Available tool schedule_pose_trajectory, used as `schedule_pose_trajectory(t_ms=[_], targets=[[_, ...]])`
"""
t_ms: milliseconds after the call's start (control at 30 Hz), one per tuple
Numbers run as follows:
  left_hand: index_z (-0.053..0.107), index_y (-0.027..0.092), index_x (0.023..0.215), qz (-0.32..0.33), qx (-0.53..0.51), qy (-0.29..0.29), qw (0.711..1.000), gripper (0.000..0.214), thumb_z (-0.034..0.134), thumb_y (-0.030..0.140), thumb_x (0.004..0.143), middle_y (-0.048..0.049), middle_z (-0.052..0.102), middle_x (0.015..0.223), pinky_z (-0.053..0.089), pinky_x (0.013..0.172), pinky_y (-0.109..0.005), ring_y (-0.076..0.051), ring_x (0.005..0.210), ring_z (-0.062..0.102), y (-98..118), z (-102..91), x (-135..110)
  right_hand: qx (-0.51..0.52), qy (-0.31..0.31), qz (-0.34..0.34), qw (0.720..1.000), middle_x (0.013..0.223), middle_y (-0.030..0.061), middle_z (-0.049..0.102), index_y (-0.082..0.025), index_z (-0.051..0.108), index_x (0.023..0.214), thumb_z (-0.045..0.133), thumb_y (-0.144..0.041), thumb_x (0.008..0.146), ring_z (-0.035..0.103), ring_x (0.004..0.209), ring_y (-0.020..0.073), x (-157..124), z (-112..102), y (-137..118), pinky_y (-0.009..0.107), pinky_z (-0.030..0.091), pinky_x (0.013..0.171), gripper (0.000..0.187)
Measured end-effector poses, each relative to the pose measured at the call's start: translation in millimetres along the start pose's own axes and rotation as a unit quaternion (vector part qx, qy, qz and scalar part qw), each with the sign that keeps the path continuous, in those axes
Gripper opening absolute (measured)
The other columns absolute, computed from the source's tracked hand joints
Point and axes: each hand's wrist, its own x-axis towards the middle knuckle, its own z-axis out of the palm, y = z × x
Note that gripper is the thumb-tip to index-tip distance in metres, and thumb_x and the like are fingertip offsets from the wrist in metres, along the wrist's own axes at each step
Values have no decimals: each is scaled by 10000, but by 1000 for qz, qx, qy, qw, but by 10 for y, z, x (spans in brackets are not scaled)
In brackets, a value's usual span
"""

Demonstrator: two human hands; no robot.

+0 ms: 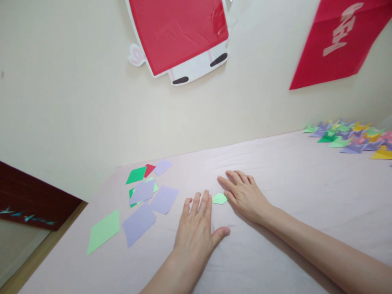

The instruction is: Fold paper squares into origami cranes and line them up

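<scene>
On the pale pink tabletop (290, 183) by the cream wall, left hand (196, 228) and right hand (245, 194) lie flat, fingers spread, flanking a folded green paper (219, 199).

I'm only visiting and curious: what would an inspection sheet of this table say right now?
Surface: table under a pale pink cloth, slightly creased.
Job's things: small folded green paper lying between the two hands.
Clutter: loose sheets in green, lilac and red at left; folded pieces in many colours at far right.
Hands: left hand flat, fingertips beside the paper; right hand flat, at its other edge.
Cables: nothing seen.
Surroundings: cream wall with red posters.
</scene>
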Motion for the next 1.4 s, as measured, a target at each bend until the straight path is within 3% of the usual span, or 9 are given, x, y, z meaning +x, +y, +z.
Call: schedule_pose_trajectory(t_ms=[100,200,267,400,600,800,1067,1400], targets=[[394,47,1428,-29,8,11,999,860,458,687,857,-152,272,1540,299,1109,-550,-357,1390,323,59,-19,8,-5,7,-2,1000,1392,122,486,-240,506,1348,419,-250,935,395,1251,317,0,17,-1,458,339,965,422],[320,116,1475,16,-18,25,999,844,407,699,871,-104,226,1560,294,1116,-545,-337,1414,286,181,-18,48,-11,13,-5,1000,1398,128,485,-226,497,1362,430,-274,937,387,1257,320,3,37,8,454,335,969,433],[318,123,1476,46,-42,12,998,835,372,705,880,-86,262,1549,287,1126,-536,-323,1415,290,263,-20,78,-13,16,-4,1000,1399,132,486,-216,493,1368,435,-290,940,389,1257,319,3,43,21,450,337,969,438],[367,86,1449,29,-66,-15,997,831,398,692,881,-109,329,1519,268,1140,-526,-322,1403,314,327,-39,102,-9,14,3,1000,1409,129,481,-232,494,1373,435,-276,941,388,1272,321,-12,30,63,456,345,968,438],[365,127,1458,23,-66,-25,997,760,419,640,901,-78,274,1544,324,1094,-547,-346,1398,314,233,-38,58,-3,16,-6,1000,1413,130,484,-260,522,1347,422,-229,936,392,1282,331,-38,19,137,484,358,965,424],[342,112,1464,23,-82,-19,996,735,397,608,925,-99,240,1553,324,1100,-523,-311,1430,260,239,11,35,24,52,7,998,1408,149,498,-156,520,1344,393,-230,961,395,1285,308,-29,39,100,469,355,991,410],[290,110,1482,40,-95,-10,995,761,311,638,935,-116,243,1554,280,1132,-517,-269,1446,227,197,65,-17,53,5,-14,999,1397,120,498,-278,544,1333,468,-267,935,414,1259,315,-20,10,7,475,367,968,405],[499,25,1341,-69,-14,8,998,689,539,536,880,-235,388,1468,291,1108,-541,-338,1400,320,-41,-31,-119,83,16,-27,996,1376,120,502,-288,562,1303,448,-183,910,411,1251,313,-16,27,43,493,370,960,422]])
